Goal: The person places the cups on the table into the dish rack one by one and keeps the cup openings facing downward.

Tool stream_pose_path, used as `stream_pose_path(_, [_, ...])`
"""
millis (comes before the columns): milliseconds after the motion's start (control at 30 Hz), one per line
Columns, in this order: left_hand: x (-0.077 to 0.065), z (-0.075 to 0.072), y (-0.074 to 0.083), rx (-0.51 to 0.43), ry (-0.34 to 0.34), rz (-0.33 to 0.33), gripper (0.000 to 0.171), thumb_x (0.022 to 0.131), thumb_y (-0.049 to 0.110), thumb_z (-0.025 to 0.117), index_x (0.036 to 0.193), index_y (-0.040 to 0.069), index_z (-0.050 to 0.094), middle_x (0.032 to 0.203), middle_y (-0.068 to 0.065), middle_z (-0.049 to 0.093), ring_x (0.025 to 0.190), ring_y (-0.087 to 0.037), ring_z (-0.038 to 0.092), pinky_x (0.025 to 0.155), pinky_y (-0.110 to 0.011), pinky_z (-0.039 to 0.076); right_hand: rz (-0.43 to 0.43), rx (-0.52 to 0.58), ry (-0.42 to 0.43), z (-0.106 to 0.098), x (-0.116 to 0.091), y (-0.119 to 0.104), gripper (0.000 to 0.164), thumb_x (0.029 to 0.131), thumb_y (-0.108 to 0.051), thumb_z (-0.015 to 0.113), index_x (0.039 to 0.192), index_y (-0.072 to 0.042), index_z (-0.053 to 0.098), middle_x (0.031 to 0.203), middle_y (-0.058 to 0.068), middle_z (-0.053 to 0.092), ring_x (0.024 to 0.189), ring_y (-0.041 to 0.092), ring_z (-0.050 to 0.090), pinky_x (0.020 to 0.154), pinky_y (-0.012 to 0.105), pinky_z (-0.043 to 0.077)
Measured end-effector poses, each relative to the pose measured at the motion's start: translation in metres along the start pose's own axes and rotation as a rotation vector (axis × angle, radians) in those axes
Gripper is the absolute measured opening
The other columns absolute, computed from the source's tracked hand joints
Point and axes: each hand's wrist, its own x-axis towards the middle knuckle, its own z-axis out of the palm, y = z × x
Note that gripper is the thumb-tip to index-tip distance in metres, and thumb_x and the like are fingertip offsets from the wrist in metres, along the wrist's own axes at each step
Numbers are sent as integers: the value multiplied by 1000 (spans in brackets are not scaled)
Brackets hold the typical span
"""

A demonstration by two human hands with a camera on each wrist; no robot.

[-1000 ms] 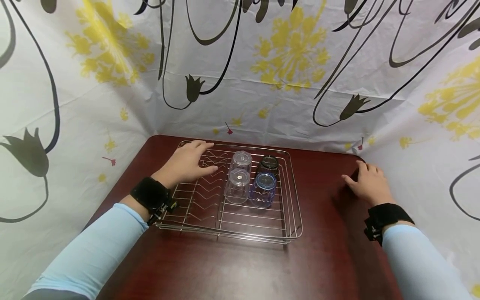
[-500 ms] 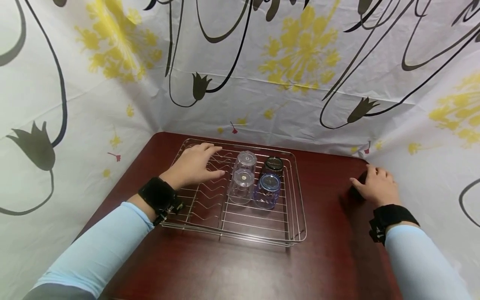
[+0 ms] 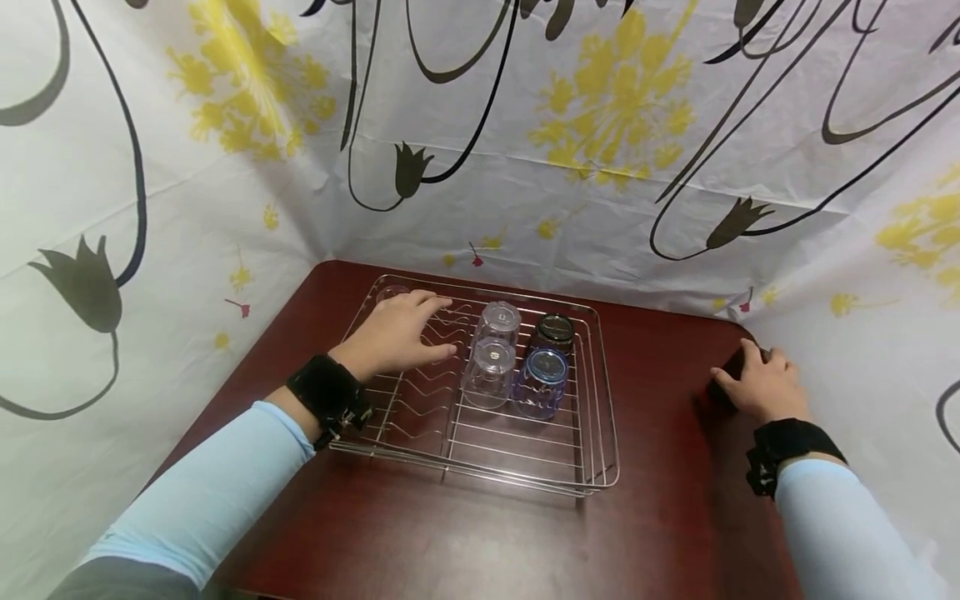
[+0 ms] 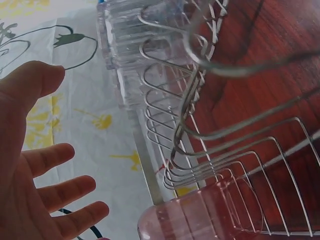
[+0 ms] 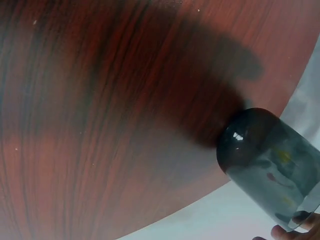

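My left hand (image 3: 401,333) hovers with spread fingers over the left side of a wire dish rack (image 3: 517,485). A pinkish clear glass (image 4: 190,220) is in the rack's back left corner, just beyond that hand and partly hidden by it in the head view. Two clear glasses (image 3: 489,379), a blue glass (image 3: 542,390) and a dark glass (image 3: 555,329) stand upside down in the rack's right half. At the table's right edge my right hand (image 3: 768,387) grips another dark see-through glass (image 5: 265,155), its rounded base toward the tabletop and fingertips near its other end.
The rack stands on a dark red wooden table (image 3: 420,542). Wavy wire dividers (image 3: 420,396) run along its left half. Patterned white cloth (image 3: 480,200) encloses the table at the back and both sides.
The dark glass under my right hand, barely visible earlier, now shows between thumb and fingers. My left hand stays over the rack. The whole head view has shifted slightly.
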Motion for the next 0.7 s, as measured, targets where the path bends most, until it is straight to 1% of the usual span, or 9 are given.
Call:
stream_pose_path(67, [2, 0, 0, -3, 2, 1, 82, 88, 63, 63, 155, 23, 38, 156, -11, 40, 142, -38, 39, 113, -64, 30, -3, 6, 7, 0, 1, 2, 97, 98, -69, 36, 160, -2, 4, 146, 53, 4, 124, 75, 14, 87, 81, 30])
stream_pose_path(167, [4, 1, 0, 5, -1, 0, 82, 88, 64, 62, 155, 23, 39, 156, -11, 41, 142, -37, 40, 112, -64, 32, -11, 5, 16, 2, 3, 4, 93, 99, -67, 36, 159, -1, 9, 144, 53, 7, 124, 74, 15, 85, 80, 31])
stream_pose_path(367, [2, 0, 3, 1, -11, -5, 81, 89, 63, 62, 155, 23, 38, 156, -11, 40, 142, -37, 40, 112, -63, 32, -10, 12, 10, 0, -1, 1, 80, 103, -56, 35, 158, -2, 13, 142, 54, 11, 120, 73, 16, 80, 78, 34])
stream_pose_path(467, [1, -1, 4, -13, -15, -1, 80, 90, 62, 62, 155, 22, 39, 156, -11, 39, 142, -37, 40, 113, -62, 32, -23, -2, 22, -2, -5, -4, 76, 104, -50, 39, 157, -1, 16, 139, 54, 17, 117, 73, 20, 79, 77, 35])
stream_pose_path(533, [0, 0, 4, -25, -16, -2, 79, 90, 61, 62, 154, 22, 39, 156, -11, 39, 142, -37, 39, 113, -61, 32, -35, -11, 26, -2, -7, -7, 74, 103, -47, 43, 155, 0, 19, 137, 54, 20, 115, 73, 23, 80, 77, 36])
stream_pose_path(700, [0, 1, 5, -46, 1, 2, 78, 90, 59, 64, 153, 21, 40, 156, -11, 38, 144, -36, 35, 114, -60, 31, -76, -18, 25, -4, -10, -18, 72, 102, -48, 48, 153, -2, 25, 136, 53, 25, 115, 73, 25, 87, 79, 32])
